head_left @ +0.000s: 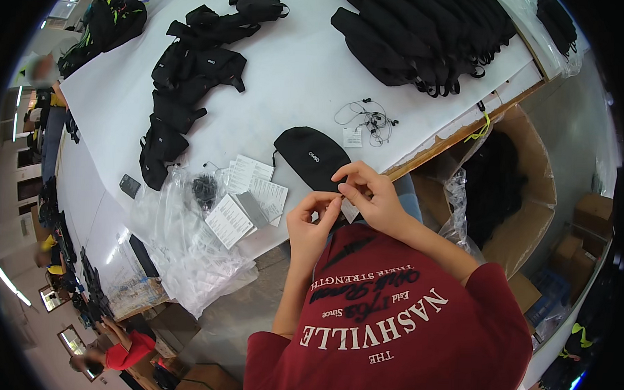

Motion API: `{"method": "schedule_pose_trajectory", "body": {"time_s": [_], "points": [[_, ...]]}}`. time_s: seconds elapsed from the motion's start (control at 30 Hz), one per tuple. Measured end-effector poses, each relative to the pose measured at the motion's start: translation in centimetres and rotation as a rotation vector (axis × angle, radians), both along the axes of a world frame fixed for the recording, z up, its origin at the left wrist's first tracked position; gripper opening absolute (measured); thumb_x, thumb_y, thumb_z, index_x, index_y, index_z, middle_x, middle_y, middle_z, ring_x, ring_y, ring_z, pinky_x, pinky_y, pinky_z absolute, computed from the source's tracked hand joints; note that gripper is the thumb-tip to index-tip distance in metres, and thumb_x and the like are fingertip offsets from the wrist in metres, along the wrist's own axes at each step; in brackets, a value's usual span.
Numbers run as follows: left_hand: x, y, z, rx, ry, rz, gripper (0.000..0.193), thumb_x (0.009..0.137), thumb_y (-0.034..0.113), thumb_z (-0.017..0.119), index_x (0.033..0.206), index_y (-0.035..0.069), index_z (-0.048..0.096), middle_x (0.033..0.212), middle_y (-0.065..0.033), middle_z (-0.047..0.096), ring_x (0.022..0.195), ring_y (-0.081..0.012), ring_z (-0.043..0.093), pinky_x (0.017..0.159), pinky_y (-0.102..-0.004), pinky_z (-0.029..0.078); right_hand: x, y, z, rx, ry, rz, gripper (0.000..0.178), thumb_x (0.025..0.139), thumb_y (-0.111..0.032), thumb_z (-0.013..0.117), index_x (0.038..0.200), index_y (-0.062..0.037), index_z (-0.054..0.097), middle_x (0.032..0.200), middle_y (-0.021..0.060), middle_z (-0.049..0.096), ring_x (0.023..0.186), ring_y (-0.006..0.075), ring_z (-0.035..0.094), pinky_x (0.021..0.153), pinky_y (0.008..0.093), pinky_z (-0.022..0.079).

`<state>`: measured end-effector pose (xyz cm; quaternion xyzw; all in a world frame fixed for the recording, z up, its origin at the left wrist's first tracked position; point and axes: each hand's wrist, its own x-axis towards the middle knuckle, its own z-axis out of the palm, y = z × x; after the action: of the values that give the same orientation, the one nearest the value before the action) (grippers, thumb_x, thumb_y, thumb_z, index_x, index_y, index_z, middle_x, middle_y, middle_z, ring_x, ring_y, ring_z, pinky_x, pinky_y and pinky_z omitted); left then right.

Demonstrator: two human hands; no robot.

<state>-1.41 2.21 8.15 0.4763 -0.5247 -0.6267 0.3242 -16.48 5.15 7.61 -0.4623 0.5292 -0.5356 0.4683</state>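
My left hand (313,226) and my right hand (372,197) meet at the table's near edge, fingertips pinched close together. Whatever thin thing they pinch is too small to make out. Just below the fingers, a small white tag (350,210) shows in part between the hands. A flat black pouch (312,156) with a rounded end and a small light mark lies right beyond them, its near end partly behind my right hand. Farther off are a tangle of thin black tag strings (376,121) and a white tag (352,137).
Printed cards (230,221) and a clear plastic bag (187,239) lie to the left. Black pouches form a row (174,108) at far left and a pile (427,34) at far right. An open carton (531,203) stands beside the table. Other people are at far left.
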Motion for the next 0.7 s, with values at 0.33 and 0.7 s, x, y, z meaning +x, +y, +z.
{"method": "schedule_pose_trajectory", "body": {"time_s": [0.33,0.7], "points": [[0.0,0.0,0.5,-0.146,-0.060,-0.024,0.004,0.080,0.002,0.066,0.079,-0.001,0.063,0.065,0.0029,0.057,0.057,-0.0028,0.041,0.052,-0.0191,0.033,-0.1,0.1,0.2,-0.018,0.018,0.064,0.021,0.086,0.000,0.057,0.107,-0.0047,0.055,0.066,0.0015,0.058,0.060,0.0053,0.049,0.057,0.0204,0.037],[1.1,1.0,1.3,-0.221,-0.236,-0.167,0.007,0.078,0.002,0.066,0.078,-0.001,0.061,0.066,-0.0029,0.055,0.055,-0.0075,0.046,0.052,-0.0220,0.038,-1.9,-2.5,2.2,0.236,0.244,0.569,0.013,0.087,-0.011,0.056,0.099,-0.0064,0.057,0.077,0.0063,0.060,0.068,0.0173,0.056,0.061,0.0300,0.042]]}}
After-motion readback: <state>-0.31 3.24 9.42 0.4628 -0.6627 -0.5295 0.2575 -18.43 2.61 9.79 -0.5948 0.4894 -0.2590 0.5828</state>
